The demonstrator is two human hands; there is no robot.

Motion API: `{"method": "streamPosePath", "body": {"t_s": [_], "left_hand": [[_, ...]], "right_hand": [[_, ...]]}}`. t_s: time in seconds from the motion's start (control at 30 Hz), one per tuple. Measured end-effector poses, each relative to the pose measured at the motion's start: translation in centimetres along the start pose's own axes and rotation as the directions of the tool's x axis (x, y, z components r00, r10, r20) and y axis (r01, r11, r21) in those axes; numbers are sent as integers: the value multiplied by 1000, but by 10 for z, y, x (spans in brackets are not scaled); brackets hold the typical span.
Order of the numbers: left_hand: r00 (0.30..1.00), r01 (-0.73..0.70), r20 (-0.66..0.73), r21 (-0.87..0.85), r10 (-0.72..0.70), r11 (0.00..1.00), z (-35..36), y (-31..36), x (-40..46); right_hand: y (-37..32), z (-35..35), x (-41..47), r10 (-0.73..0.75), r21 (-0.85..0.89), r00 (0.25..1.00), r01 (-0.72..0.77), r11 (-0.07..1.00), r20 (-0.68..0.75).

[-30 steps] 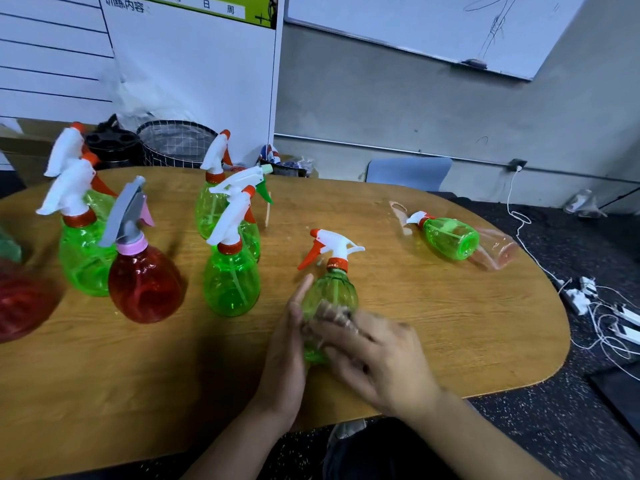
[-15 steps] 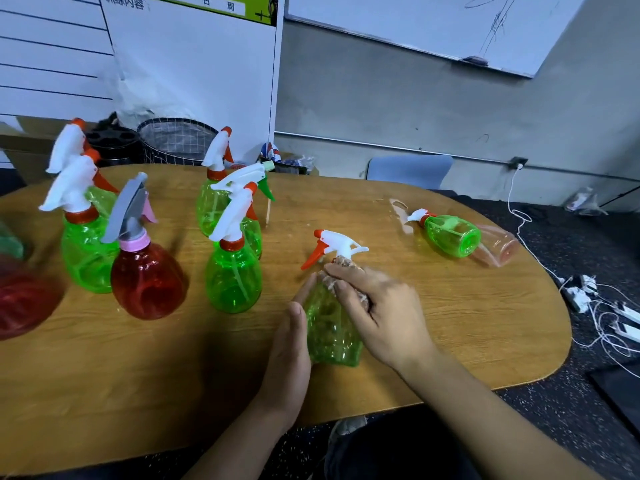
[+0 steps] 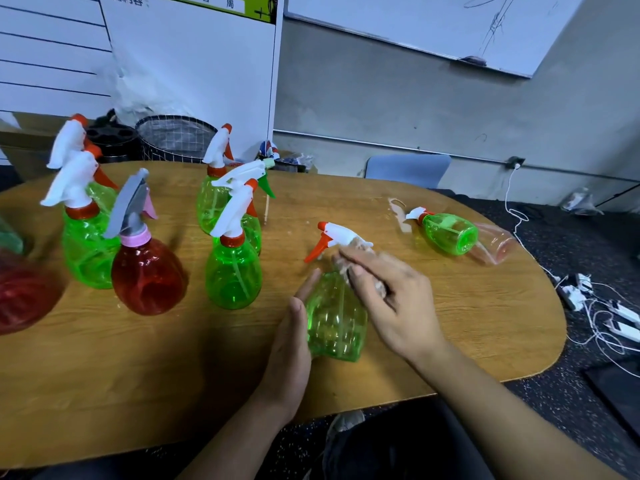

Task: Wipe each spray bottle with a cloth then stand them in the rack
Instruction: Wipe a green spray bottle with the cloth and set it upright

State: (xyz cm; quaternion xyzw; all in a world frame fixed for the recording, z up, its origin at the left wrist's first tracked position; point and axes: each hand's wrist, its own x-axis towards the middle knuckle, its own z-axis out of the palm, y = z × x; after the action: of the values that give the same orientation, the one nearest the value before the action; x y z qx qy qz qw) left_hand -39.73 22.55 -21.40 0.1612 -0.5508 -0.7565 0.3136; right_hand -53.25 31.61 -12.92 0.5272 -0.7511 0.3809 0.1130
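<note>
Green see-through spray bottle point(image 3: 336, 320) sits lower center of the frame, near the front edge of the wooden table point(image 3: 104, 375), tilted w/ its white spray head and orange trigger point(image 3: 332, 237) pointing up-left. Left hand point(image 3: 292, 344) cups the bottle's left side, fingers fairly straight along the plastic, thumb up. Right hand point(image 3: 384, 299) is over the neck, fingers curled around a pale cloth point(image 3: 367, 271) pressed on the bottle's shoulder; motion blur there. Vs 0.5 s ago: right hand has slid a bit toward the right side of the neck, spray head more exposed; vs 1 s ago it has come up from the bottle's belly to the top. Left of frame: standing group of green bottles point(image 3: 232, 271) plus a red bottle point(image 3: 147, 275) w/ grey head. Right of center: another green bottle point(image 3: 446, 232) lies on its side beside a clear pinkish one point(image 3: 495, 244).
</note>
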Motion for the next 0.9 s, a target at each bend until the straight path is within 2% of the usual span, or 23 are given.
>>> {"method": "streamPosePath", "body": {"t_s": [0.07, 0.2, 0.33, 0.47, 0.57, 0.63, 0.73, 0.8, 0.9], "left_hand": [[1000, -2, -14, 5, 3, 1000, 0, 0, 0], [1000, 27, 5, -52, -27, 998, 0, 4, -2], [999, 32, 11, -60, -31, 998, 2, 7, -3], [999, 43, 18, -114, -42, 992, 3, 10, -2], [999, 43, 18, -138, -41, 989, 2, 12, -2], [999, 47, 28, -121, -44, 992, 2, 12, -2], [999, 45, 18, -87, -43, 995, 3, 8, -2], [999, 33, -8, -69, -34, 997, 3, 7, -2], [998, 55, 8, -90, -55, 994, 2, 7, -2]], "right_hand": [[5, 8, 9, 77, -20, 997, -76, 997, 22], [7, 22, -7, 61, -30, 997, -60, 998, 45], [-1, 16, -28, -84, -33, 996, 86, 996, 40], [-7, 14, -52, -287, -71, 951, 296, 952, 116], [-9, 11, -61, -344, -21, 924, 352, 936, 169], [-8, 7, -55, -308, 36, 943, 306, 951, 125], [0, 5, -24, -47, 96, 999, 45, 994, 14], [5, 9, -4, 86, 58, 996, -86, 995, -10], [7, 20, 1, 107, -15, 993, -106, 994, 48]]}}
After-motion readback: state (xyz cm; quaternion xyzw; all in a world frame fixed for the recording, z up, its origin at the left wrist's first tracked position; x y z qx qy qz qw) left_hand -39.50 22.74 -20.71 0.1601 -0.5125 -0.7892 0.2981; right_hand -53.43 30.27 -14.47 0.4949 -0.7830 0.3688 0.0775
